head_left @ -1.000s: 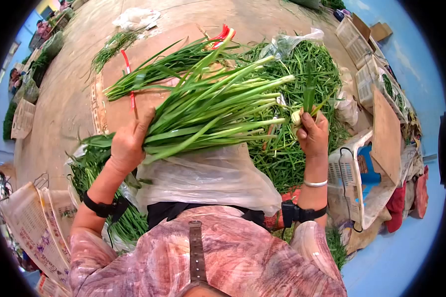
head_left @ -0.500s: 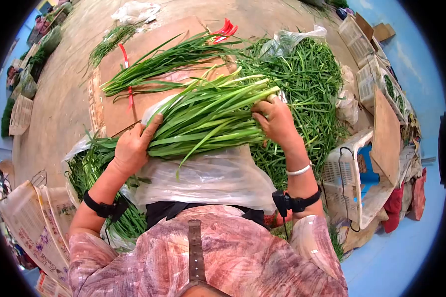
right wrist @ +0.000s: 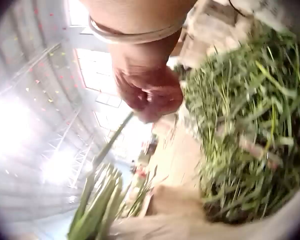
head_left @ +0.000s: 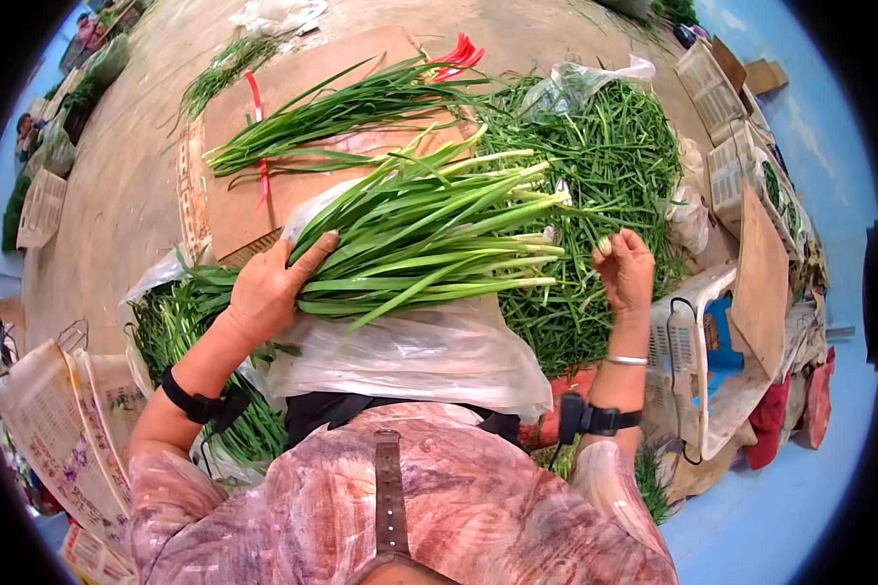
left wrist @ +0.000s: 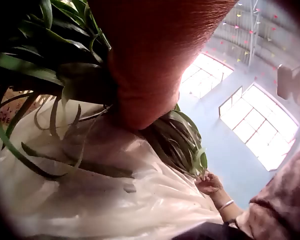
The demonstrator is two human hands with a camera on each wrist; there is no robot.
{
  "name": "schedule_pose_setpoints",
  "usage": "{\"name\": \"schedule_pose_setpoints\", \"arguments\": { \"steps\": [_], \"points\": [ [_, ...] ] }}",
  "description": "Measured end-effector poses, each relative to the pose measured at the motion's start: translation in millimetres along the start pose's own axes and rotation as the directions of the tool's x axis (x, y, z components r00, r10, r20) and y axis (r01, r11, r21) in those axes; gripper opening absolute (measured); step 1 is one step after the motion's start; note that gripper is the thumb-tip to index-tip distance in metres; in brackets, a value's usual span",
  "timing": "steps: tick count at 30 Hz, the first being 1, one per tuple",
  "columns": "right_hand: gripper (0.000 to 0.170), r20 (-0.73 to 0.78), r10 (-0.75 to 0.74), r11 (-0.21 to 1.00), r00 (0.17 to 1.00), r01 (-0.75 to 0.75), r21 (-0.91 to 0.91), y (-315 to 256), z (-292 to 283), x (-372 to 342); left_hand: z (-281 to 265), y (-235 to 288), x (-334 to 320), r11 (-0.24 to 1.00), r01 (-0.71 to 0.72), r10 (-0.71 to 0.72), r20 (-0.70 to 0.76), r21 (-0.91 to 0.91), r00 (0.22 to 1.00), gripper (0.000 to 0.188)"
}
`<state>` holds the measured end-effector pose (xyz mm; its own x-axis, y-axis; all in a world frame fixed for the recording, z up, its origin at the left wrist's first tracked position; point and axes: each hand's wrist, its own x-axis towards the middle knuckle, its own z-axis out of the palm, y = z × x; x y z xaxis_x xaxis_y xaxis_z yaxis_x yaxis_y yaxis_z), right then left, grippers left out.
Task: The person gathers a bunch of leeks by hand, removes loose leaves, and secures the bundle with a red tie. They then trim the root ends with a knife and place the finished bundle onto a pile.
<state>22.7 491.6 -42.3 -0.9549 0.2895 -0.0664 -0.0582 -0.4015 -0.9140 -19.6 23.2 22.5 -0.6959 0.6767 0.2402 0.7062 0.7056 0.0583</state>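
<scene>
My left hand (head_left: 271, 289) grips a loose bunch of garlic chives (head_left: 419, 239), thumb over the top, fingers hidden underneath. Its pale stalk ends point right, and the long flat leaves trail left. To the right of those ends, my right hand (head_left: 626, 268) has its fingers curled, pinching a small pale bit at the fingertips. In the right wrist view a thin green strand (right wrist: 110, 142) runs from these fingers toward the bunch. A clear plastic sheet (head_left: 410, 351) covers the lap under the bunch. The left forearm hides most of the left hand in the left wrist view.
A second bunch of chives (head_left: 351, 117) lies on a brown board (head_left: 239, 210), near red ties (head_left: 458, 58). A big heap of loose green leaves (head_left: 605, 156) spreads at the right. Beyond it stand white plastic crates (head_left: 688, 341). More chives (head_left: 161, 322) lie left of the lap.
My right hand went from the right side to the pale stalk ends, then drew back right, pinching a small bit. The left hand keeps holding the bunch.
</scene>
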Motion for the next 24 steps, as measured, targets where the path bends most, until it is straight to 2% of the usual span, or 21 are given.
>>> {"name": "schedule_pose_setpoints", "arguments": {
  "steps": [1,2,3,4,5,6,7,8,9,10,11,12,13,15,16,17,18,19,20,22,24],
  "points": [
    [0.014,-0.217,0.097,0.834,0.971,-0.198,-0.514,-16,-1,2,1,-1,0,1.000,0.007,-0.007,-0.004,0.001,1.000,0.075],
    [0.020,-0.262,-0.007,0.303,0.965,-0.248,-0.920,-26,3,-2,1,-2,0,0.999,-0.025,0.025,-0.004,0.022,1.000,0.074],
    [0.027,-0.228,-0.121,-0.366,0.966,-0.257,-0.894,-46,28,-11,1,-2,0,0.998,-0.056,0.056,-0.002,0.041,0.998,0.072],
    [0.030,0.007,-0.225,-0.280,0.974,-0.057,-0.958,-47,26,-7,1,-2,1,0.998,-0.048,0.048,-0.005,0.044,0.999,0.072],
    [0.033,0.231,-0.343,-0.214,0.910,0.164,-0.963,-48,25,-1,1,-2,2,0.996,-0.070,0.070,-0.006,0.062,0.998,0.069],
    [0.033,0.212,-0.321,-0.049,0.923,0.207,-0.977,-61,65,-1,0,-1,2,0.993,-0.091,0.092,-0.003,0.081,0.996,0.067],
    [0.035,0.171,-0.290,0.250,0.942,0.247,-0.936,-62,99,-1,0,0,1,0.993,-0.084,0.084,0.002,0.085,0.996,0.067],
    [0.037,0.297,-0.285,0.285,0.911,0.376,-0.882,-59,130,1,0,1,2,0.990,-0.101,0.103,-0.006,0.102,0.995,0.065],
    [0.037,0.400,-0.207,0.244,0.893,0.443,-0.863,-58,163,-1,1,2,4,0.986,-0.119,0.122,-0.018,0.120,0.992,0.063],
    [0.037,0.524,-0.245,0.176,0.816,0.569,-0.803,-39,180,6,1,3,4,0.983,-0.122,0.127,-0.028,0.138,0.991,0.064],
    [0.030,0.635,-0.262,0.001,0.726,0.659,-0.752,-17,192,14,0,5,4,0.983,-0.119,0.125,-0.030,0.140,0.992,0.064],
    [0.020,0.616,-0.103,0.010,0.781,0.620,-0.785,-5,204,16,-3,6,2,0.988,-0.095,0.093,0.026,0.124,0.995,0.063],
    [0.012,0.632,-0.139,0.032,0.762,0.641,-0.767,7,209,18,-5,6,0,0.992,-0.067,0.058,0.081,0.111,0.995,0.063],
    [0.011,0.599,-0.307,0.380,0.740,0.672,-0.636,2,208,10,-8,5,-5,0.991,-0.049,0.037,0.091,0.125,0.995,0.066],
    [0.014,0.561,-0.358,0.505,0.746,0.660,-0.556,-2,203,3,-8,4,-10,0.995,-0.042,0.037,0.055,0.092,0.998,0.068],
    [0.013,0.463,-0.294,0.696,0.836,0.519,-0.496,-7,197,-3,-8,4,-13,0.997,-0.049,0.048,0.020,0.056,0.999,0.071],
    [0.014,0.422,-0.277,0.783,0.864,0.457,-0.423,-11,190,-7,-9,4,-14,0.998,-0.055,0.054,0.030,0.041,0.998,0.075],
    [0.016,0.381,-0.256,0.854,0.889,0.393,-0.343,-15,184,-8,-7,4,-14,0.998,-0.057,0.056,0.026,0.033,0.998,0.075],
    [0.016,0.378,-0.254,0.851,0.890,0.392,-0.351,-16,177,-8,-5,4,-14,0.998,-0.061,0.062,-0.032,0.035,0.998,0.072],
    [0.021,0.335,-0.092,0.994,0.938,0.106,-0.023,-17,167,-8,-3,4,-12,0.997,-0.068,0.071,-0.094,0.034,0.993,0.070],
    [0.022,0.337,-0.110,0.994,0.935,0.110,0.019,-19,163,-7,-4,5,-11,0.996,-0.078,0.081,-0.099,0.034,0.992,0.070]
  ]
}}
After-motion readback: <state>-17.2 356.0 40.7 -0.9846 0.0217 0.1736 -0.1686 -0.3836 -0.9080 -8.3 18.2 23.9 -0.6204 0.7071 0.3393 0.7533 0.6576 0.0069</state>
